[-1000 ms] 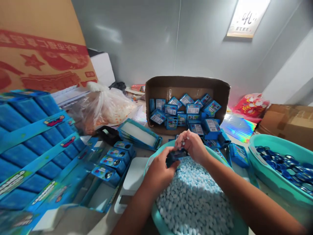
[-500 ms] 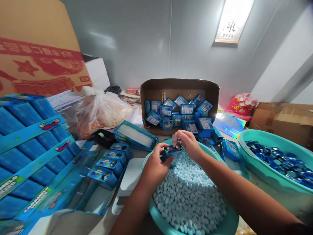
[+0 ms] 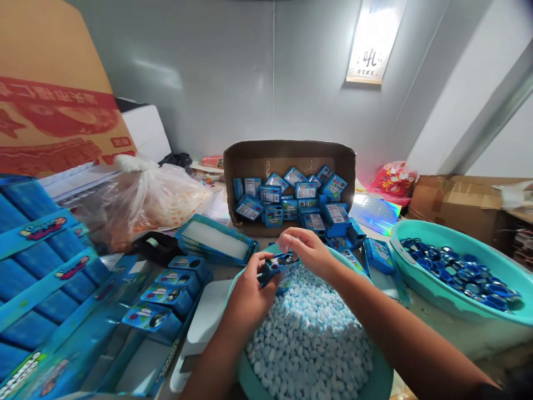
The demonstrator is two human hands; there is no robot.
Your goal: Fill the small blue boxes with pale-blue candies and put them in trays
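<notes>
Over a teal basin (image 3: 381, 371) of small pale blue and white candies (image 3: 308, 333), my left hand (image 3: 252, 289) grips a small blue box (image 3: 281, 264). The fingers of my right hand (image 3: 306, 250) are bent together at the upper right edge of that box; what they hold, if anything, is hidden. A white scale (image 3: 210, 311) lies left of the basin. Beside it, a blue tray (image 3: 144, 366) holds several small blue boxes (image 3: 172, 294) in a row.
Behind the basin, a brown carton (image 3: 291, 153) contains many blue boxes. At right stands a teal tub (image 3: 491, 253) of shiny blue round pieces. Stacked blue display boxes (image 3: 45, 261) fill the left side, near a plastic bag (image 3: 154, 194) and a large carton (image 3: 50, 72).
The view has shifted, so most things appear further left. White candies seen in my right hand's fingers earlier no longer show, and the small box's top now faces more into view.
</notes>
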